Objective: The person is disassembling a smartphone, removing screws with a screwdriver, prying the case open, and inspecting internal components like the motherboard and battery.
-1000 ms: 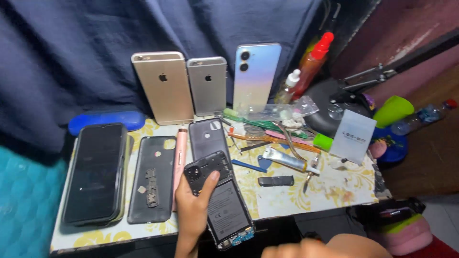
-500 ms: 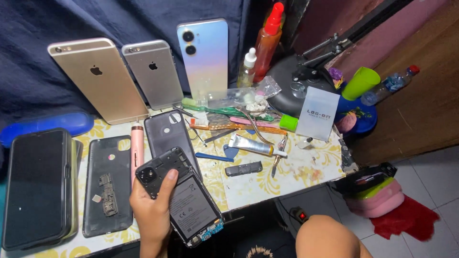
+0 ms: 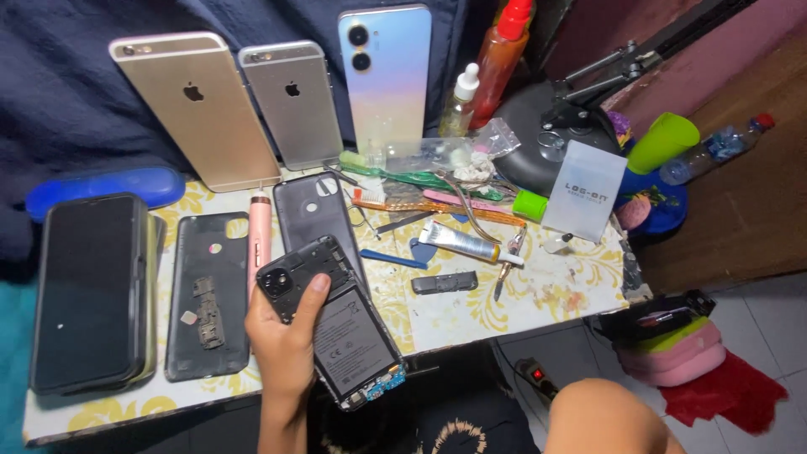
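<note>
My left hand (image 3: pixel 282 345) grips an opened black phone (image 3: pixel 351 340) with its back cover off, so the battery and lower circuit board show. The thumb lies beside its camera block, and the phone hangs tilted over the table's near edge. Just behind it on the table lies a black back cover (image 3: pixel 315 210). A pink pen-shaped tool (image 3: pixel 260 231) lies to the left of that cover. My right hand is out of the frame; only a bare knee (image 3: pixel 605 416) shows at the bottom right.
A second back cover (image 3: pixel 206 294) holding small parts and a stack of dark phones (image 3: pixel 88 290) lie at the left. Three phones (image 3: pixel 294 101) lean against the blue cloth behind. Tweezers, a glue tube (image 3: pixel 458 242), bottles (image 3: pixel 500 59), a white box (image 3: pixel 584 189) and a green cup (image 3: pixel 661 141) crowd the right.
The view has swung to the right and downward, showing more floor at the right. My left hand keeps the same hold on the opened phone.
</note>
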